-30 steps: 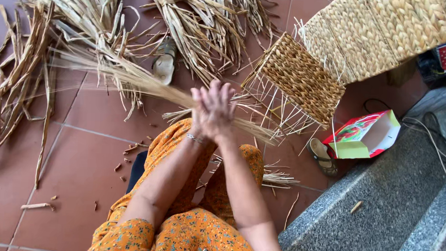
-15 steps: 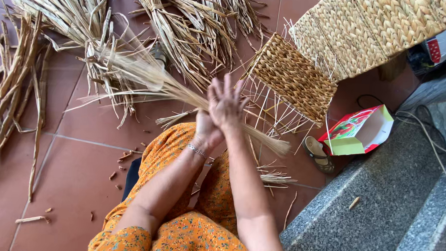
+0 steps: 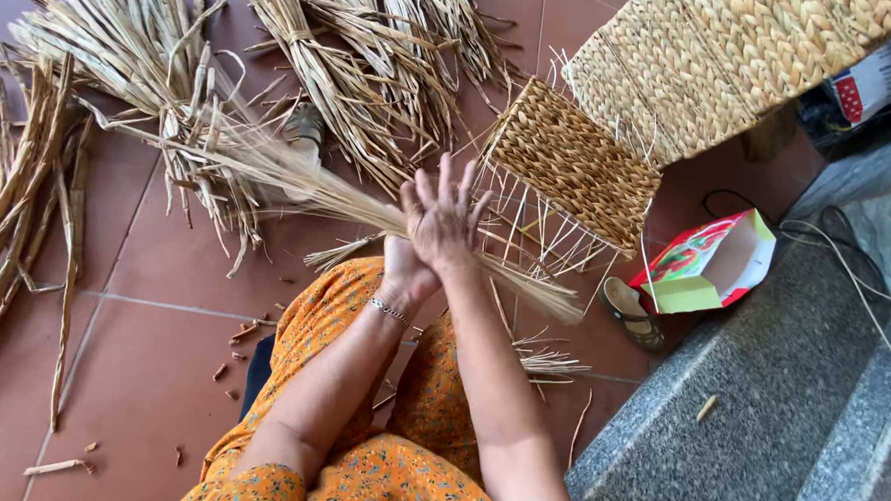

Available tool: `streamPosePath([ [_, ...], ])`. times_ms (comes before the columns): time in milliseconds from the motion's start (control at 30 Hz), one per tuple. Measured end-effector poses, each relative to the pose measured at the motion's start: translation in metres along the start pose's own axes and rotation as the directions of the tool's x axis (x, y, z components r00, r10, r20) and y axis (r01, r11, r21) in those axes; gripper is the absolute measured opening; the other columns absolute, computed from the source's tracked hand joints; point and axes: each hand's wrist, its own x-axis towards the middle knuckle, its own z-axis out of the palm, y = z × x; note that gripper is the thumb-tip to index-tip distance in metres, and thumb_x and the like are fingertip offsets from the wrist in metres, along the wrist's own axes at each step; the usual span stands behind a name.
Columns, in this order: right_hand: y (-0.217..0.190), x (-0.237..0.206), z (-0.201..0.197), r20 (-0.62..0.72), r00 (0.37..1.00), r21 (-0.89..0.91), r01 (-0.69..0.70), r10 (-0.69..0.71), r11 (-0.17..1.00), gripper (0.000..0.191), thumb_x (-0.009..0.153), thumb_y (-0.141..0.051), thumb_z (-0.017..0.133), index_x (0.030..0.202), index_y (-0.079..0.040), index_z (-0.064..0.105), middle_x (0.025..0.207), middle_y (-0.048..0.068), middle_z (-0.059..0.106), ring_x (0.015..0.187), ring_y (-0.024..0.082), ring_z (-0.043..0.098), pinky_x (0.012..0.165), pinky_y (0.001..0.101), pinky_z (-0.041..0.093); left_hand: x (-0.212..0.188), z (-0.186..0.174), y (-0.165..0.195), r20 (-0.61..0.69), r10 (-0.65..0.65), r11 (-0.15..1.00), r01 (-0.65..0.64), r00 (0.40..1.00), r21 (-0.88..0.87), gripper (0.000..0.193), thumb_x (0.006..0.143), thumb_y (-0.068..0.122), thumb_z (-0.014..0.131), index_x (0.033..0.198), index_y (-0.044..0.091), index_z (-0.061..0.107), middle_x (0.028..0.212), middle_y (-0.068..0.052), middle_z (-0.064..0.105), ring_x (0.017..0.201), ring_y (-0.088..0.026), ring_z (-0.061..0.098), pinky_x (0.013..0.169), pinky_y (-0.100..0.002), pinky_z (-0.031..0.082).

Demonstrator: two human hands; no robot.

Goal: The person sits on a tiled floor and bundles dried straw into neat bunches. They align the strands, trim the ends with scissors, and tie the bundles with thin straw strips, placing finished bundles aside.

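A home weaving spot on a tiled floor (image 3: 150,368), it seems: bundles of dried straw (image 3: 134,47) fill the upper left, woven mats (image 3: 579,166) lie at upper right, and a granite step (image 3: 759,415) runs along the lower right.

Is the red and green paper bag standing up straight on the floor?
No, the red and green paper bag lies tipped on its side on the reddish tile floor, beside a brown sandal.
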Motion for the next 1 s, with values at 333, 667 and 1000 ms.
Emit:
streamPosePath([
  [333, -0.024, -0.007, -0.001, 0.079, 0.992, -0.033, 0.1, -0.097, 0.994, 0.078, 0.091, -0.07, 0.007, 0.147, -0.033, 0.046, 0.173, 0.008, 0.009, 0.156, 0.037, -0.008, 0.117, 0.0701, -0.013, -0.003, -0.005, 0.019, -0.157, 0.051, 0.999, -0.051, 0.986, 0.006, 0.083, 0.095, 0.076, 0.021, 0.162, 0.028, 0.021, 0.171, -0.011, 0.02, 0.155, -0.032, 0.023, 0.124, -0.056, 0.024],
  [667, -0.024, -0.013, 0.034, 0.019, 0.965, 0.099, 0.26, -0.263, 0.961, 0.078, 0.098, -0.072, 0.004, 0.15, -0.034, 0.048, 0.175, 0.006, 0.012, 0.159, 0.038, -0.005, 0.118, 0.0734, -0.015, 0.0, -0.02, 0.032, -0.088, 0.125, 0.992, -0.124, 0.988, 0.011, 0.084, 0.094, 0.077, 0.015, 0.163, 0.03, 0.019, 0.172, -0.01, 0.015, 0.155, -0.035, 0.019, 0.123, -0.057, 0.026],
  [1000, -0.013, 0.02, 0.008, -0.389, 0.921, 0.06, -0.008, 0.03, 0.998, 0.071, 0.1, -0.065, 0.036, 0.151, -0.016, 0.044, 0.165, 0.022, 0.021, 0.149, 0.057, 0.015, 0.101, 0.0842, 0.027, -0.027, 0.048, 0.034, 0.159, 0.05, 0.968, -0.009, 0.986, -0.25, 0.119, 0.076, 0.091, 0.048, 0.163, 0.013, 0.021, 0.166, -0.019, 0.025, 0.151, -0.037, 0.027, 0.121, -0.055, 0.03],
])
